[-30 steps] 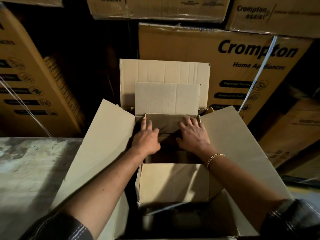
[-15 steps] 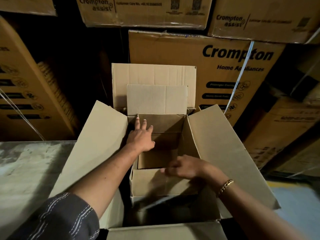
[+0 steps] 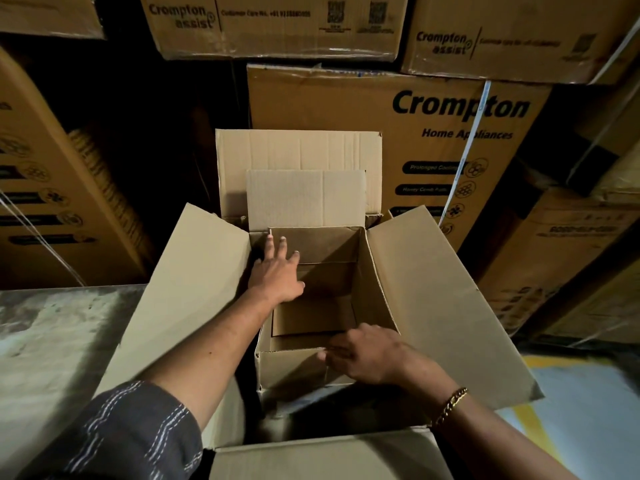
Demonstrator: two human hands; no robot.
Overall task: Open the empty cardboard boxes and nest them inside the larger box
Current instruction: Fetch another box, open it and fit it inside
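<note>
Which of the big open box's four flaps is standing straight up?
The far flap, the one in front of the printed Crompton box. The left flap and right flap splay outward, and the near flap folds toward the person.

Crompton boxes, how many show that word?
3: top-middle box, top-right box, big box behind the open box. Other boxes' print is unreadable or hidden.

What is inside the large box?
A small box, open and seemingly empty. The left hand presses its far wall; the right hand grips its near edge. The floor of the large box beneath it is hidden.
</note>
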